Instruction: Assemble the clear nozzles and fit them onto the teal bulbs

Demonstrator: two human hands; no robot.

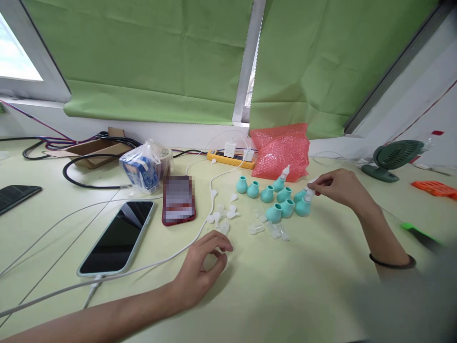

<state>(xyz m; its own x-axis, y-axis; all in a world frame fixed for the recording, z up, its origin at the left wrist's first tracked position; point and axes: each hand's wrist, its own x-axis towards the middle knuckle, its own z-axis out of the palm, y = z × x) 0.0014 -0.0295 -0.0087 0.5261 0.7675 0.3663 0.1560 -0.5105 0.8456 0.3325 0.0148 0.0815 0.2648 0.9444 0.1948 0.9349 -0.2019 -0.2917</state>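
Note:
My right hand (333,188) pinches a white translucent nozzle (312,186) at the mouth of a teal bulb (300,196) on the right of the group. In front of it, another teal bulb (303,207) bears a clear piece in its neck. A bulb at the back (279,184) has a white pointed nozzle (285,171) standing in it. Several other teal bulbs (274,213) stand with bare round mouths. My left hand (203,267) rests on the table, fingers curled, thumb apart, holding nothing. Just beyond it lie loose white nozzle tips (224,226). Clear short tubes (256,229) lie before the bulbs.
A white cable (185,247) crosses the table beside my left hand. Two phones (117,238) (178,200) lie to the left. A pink bubble-wrap bag (280,152) and yellow power strip (217,157) are behind the bulbs. A green fan (396,157) stands right.

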